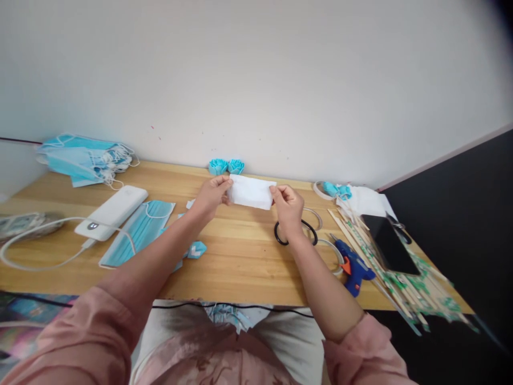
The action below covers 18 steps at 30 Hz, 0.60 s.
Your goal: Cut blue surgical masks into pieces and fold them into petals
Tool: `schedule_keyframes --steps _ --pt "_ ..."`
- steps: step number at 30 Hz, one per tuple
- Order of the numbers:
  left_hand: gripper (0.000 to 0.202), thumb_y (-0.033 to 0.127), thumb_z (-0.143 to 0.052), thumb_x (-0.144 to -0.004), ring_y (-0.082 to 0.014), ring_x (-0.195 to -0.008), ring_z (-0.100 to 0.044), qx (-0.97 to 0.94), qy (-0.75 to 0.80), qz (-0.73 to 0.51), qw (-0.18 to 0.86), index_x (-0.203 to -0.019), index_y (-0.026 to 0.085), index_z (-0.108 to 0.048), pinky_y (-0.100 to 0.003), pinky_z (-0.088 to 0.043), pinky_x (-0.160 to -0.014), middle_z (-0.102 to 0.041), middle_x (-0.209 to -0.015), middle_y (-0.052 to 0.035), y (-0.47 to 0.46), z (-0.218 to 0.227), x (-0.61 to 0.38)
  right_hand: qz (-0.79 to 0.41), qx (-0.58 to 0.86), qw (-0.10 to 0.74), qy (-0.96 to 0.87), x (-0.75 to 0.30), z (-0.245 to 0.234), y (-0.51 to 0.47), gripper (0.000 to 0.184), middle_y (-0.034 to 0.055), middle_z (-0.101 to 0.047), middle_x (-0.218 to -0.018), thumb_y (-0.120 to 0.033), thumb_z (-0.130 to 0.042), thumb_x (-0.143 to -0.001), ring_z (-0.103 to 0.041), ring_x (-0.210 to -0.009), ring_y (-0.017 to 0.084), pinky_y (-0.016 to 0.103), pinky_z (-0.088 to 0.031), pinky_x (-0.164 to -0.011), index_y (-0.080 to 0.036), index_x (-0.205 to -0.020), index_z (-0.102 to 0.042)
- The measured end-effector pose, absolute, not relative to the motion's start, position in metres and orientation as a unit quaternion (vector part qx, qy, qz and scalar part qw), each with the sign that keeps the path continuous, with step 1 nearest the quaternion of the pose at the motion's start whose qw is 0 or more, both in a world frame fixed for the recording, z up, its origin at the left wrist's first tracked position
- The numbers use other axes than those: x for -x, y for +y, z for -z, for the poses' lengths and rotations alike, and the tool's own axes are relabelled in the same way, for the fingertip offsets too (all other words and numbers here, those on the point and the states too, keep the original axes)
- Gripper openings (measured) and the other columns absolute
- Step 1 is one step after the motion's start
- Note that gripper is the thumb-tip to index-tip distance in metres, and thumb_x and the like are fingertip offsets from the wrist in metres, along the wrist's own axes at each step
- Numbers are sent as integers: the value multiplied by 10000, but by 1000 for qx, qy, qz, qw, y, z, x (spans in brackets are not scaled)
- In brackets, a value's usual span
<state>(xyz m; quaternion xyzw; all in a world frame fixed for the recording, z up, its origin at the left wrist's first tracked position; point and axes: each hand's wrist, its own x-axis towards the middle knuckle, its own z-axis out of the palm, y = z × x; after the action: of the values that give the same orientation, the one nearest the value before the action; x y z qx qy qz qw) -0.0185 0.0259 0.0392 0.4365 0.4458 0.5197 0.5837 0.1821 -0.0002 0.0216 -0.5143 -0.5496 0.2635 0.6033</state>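
Note:
Between my two hands a small white rectangular sheet (251, 192) is stretched out above the wooden table. My left hand (212, 195) pinches its left edge between thumb and fingers. At the opposite edge, my right hand (289, 206) pinches it the same way. Behind the sheet, two blue rosettes (218, 166) sit side by side at the wall. Cut blue pieces (196, 249) lie partly hidden under my left forearm. A black ring (309, 227) surrounds or sits beneath my right wrist; I cannot tell which.
At left are a pile of blue face masks (80, 155), a white power bank (112, 213) with a cable, and a single mask (140, 230). To the right lie a blue glue gun (352, 267), wooden sticks (401, 289), a phone (389, 243) and scissors (402, 231).

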Motion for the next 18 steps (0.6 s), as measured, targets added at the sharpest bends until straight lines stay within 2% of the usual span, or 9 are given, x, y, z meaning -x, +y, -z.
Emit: schedule_keyframes --steps 3,5,7,9,11,14,16,18 --pt "143 276 -711 -768 -74 -498 -467 -458 446 -539 549 -734 161 -633 -194 -374 -477 -549 -588 41 29 -42 23 -308 477 607 -555 -184 -25 -1 311 -29 -604 -648 -516 -685 -777 -544 -573 135 279 -485 -575 -214 -819 -628" --pt "159 275 -730 -756 -80 -539 -504 -457 407 -548 571 -714 160 -628 -200 -412 -543 -579 -610 33 29 -47 26 -345 447 602 -565 -187 -28 -1 373 -34 -612 -634 -542 -659 -797 -554 -538 137 289 -501 -566 -224 -992 -648" --pt "184 290 -761 -737 -96 -594 -551 -458 359 -526 620 -721 156 -637 -219 -448 -606 -622 -659 12 27 -53 29 -349 431 598 -579 -192 -30 1 480 -28 -629 -655 -573 -571 -861 -581 -552 142 298 -524 -592 -240 -1206 -602" --pt "218 310 -796 -719 -108 -617 -569 -464 324 -487 666 -735 150 -648 -236 -456 -627 -635 -683 -5 25 -58 32 -316 427 594 -604 -197 -29 3 563 12 -692 -794 -573 -503 -909 -656 -703 164 318 -560 -681 -263 -1378 -495" --pt "244 328 -817 -713 -107 -609 -563 -472 308 -455 690 -746 146 -656 -239 -444 -618 -630 -683 -10 23 -59 33 -270 419 575 -648 -200 -26 6 640 69 -721 -1037 -555 -528 -910 -684 -966 203 357 -579 -799 -286 -1474 -389" --pt "255 354 -809 -725 -100 -597 -549 -502 304 -419 692 -758 141 -673 -235 -422 -602 -630 -686 -14 22 -56 33 -193 398 523 -729 -198 -25 4 752 112 -605 -1376 -509 -593 -896 -561 -1290 253 440 -550 -960 -323 -1543 -257" --pt "242 364 -781 -746 -98 -593 -541 -540 307 -390 680 -780 142 -691 -233 -411 -595 -633 -687 -13 22 -52 32 -142 379 483 -777 -195 -28 -2 796 107 -490 -1509 -467 -606 -901 -463 -1398 273 497 -499 -1045 -341 -1566 -186" --pt "210 350 -747 -766 -91 -571 -518 -579 319 -368 654 -779 146 -699 -227 -396 -582 -616 -661 1 21 -51 31 -95 358 432 -822 -192 -34 -9 790 94 -412 -1572 -423 -606 -911 -377 -1461 290 550 -422 -1122 -344 -1572 -181"
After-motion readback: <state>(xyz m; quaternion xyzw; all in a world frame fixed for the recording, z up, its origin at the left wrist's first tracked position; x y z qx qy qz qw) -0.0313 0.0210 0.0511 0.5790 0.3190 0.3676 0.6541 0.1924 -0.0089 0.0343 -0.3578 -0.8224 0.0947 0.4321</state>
